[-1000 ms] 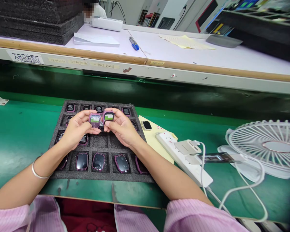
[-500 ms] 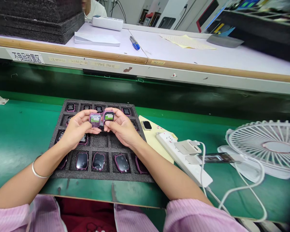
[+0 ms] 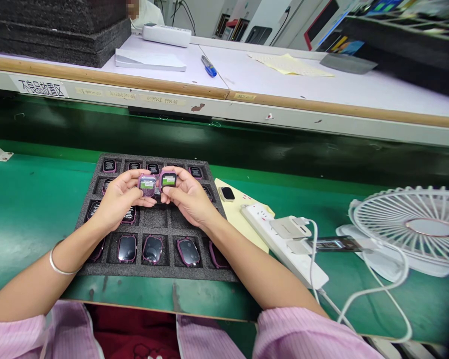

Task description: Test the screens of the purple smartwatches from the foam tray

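Observation:
Two purple-framed smartwatches without straps are held side by side above a black foam tray. My left hand is closed on one smartwatch, thumb at its lower left edge. The other smartwatch is pinched in my right hand, the thumb over its lower corner. Both screens are lit with green and white areas. In the tray's compartments lie several more purple watches, such as a dark-screened watch in the front row. White text shows on watches farther back. My hands hide part of the tray's middle.
Right of the tray, a beige-framed watch lies on yellow paper. Beyond it are a white power strip, looping white cables and a white fan. A raised shelf with a pen runs along the back.

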`<state>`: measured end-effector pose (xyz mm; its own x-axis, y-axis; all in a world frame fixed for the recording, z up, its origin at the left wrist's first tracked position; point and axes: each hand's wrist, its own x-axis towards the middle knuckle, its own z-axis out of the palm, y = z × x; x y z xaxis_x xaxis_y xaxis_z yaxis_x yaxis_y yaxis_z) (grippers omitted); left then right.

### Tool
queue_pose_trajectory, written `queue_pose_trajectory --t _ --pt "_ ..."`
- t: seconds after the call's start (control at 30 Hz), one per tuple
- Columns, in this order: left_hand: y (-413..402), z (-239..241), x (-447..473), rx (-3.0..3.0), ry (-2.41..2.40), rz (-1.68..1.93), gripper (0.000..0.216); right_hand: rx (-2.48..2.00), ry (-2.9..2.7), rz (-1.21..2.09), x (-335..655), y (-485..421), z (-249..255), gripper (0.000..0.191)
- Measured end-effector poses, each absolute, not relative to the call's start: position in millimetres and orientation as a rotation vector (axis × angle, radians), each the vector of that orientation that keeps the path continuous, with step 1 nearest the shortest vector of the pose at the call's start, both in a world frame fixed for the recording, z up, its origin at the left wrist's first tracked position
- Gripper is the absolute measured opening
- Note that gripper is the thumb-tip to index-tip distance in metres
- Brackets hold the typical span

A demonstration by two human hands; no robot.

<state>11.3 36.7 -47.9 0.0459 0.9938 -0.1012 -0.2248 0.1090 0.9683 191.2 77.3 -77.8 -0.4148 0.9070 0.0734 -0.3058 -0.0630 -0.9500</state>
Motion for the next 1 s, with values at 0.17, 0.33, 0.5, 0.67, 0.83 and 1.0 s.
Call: queue_pose_trajectory --t 0.17,0.33,0.5,0.67,0.83,1.0 --pt "36.9 -47.8 11.3 0.981 1.067 1.205 0.049 -0.713 -1.262 1.649 191.5 77.2 -78.3 0.051" --pt "37.8 -48.3 11.1 0.975 1.062 1.206 0.049 -0.701 -1.255 1.656 190.6 77.5 -78.7 0.05" --pt "37.9 -48.5 11.5 0.968 1.061 1.207 0.049 -0.687 -1.249 1.661 190.8 78.4 -80.0 0.049" --pt "38.0 -49.6 11.1 0.977 1.054 1.212 0.048 -0.698 -1.25 1.658 191.0 78.8 -81.0 0.048" --pt "38.4 -51.0 10.0 0.98 1.052 1.209 0.047 -0.697 -1.242 1.656 190.8 79.3 -81.4 0.047" --pt "38.5 -50.6 11.1 0.975 1.054 1.209 0.05 -0.695 -1.245 1.659 190.9 79.4 -80.7 0.048"
